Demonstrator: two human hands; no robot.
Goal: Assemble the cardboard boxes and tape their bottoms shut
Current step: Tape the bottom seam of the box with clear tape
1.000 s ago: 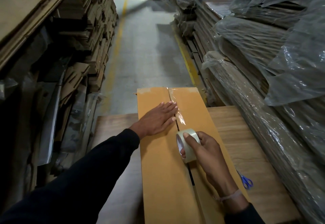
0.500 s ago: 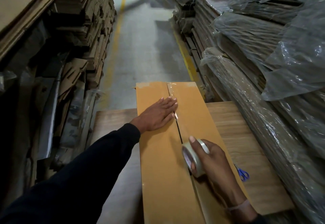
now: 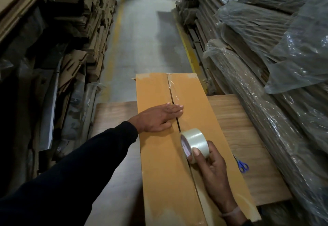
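Observation:
A long tan cardboard box (image 3: pixel 156 154) lies on the wooden table (image 3: pixel 245 133), its two bottom flaps meeting at a dark centre seam. Clear tape (image 3: pixel 174 94) runs along the far part of that seam. My left hand (image 3: pixel 159 117) lies flat on the left flap, its fingertips reaching across the seam onto the tape. My right hand (image 3: pixel 211 169) grips a roll of clear tape (image 3: pixel 194 143), held just above the seam near the box's middle. The strip between roll and stuck tape is hard to make out.
Blue-handled scissors (image 3: pixel 242 165) lie on the table right of the box. Stacks of flat cardboard line the left side (image 3: pixel 71 30). Plastic-wrapped board piles (image 3: pixel 266 48) stand on the right. A concrete aisle (image 3: pixel 142 39) runs ahead.
My right hand has drawn the roll toward me along the seam, then eased back a little. The loose, raised tape now lies down along the far seam. My left hand stays pressed on the flap.

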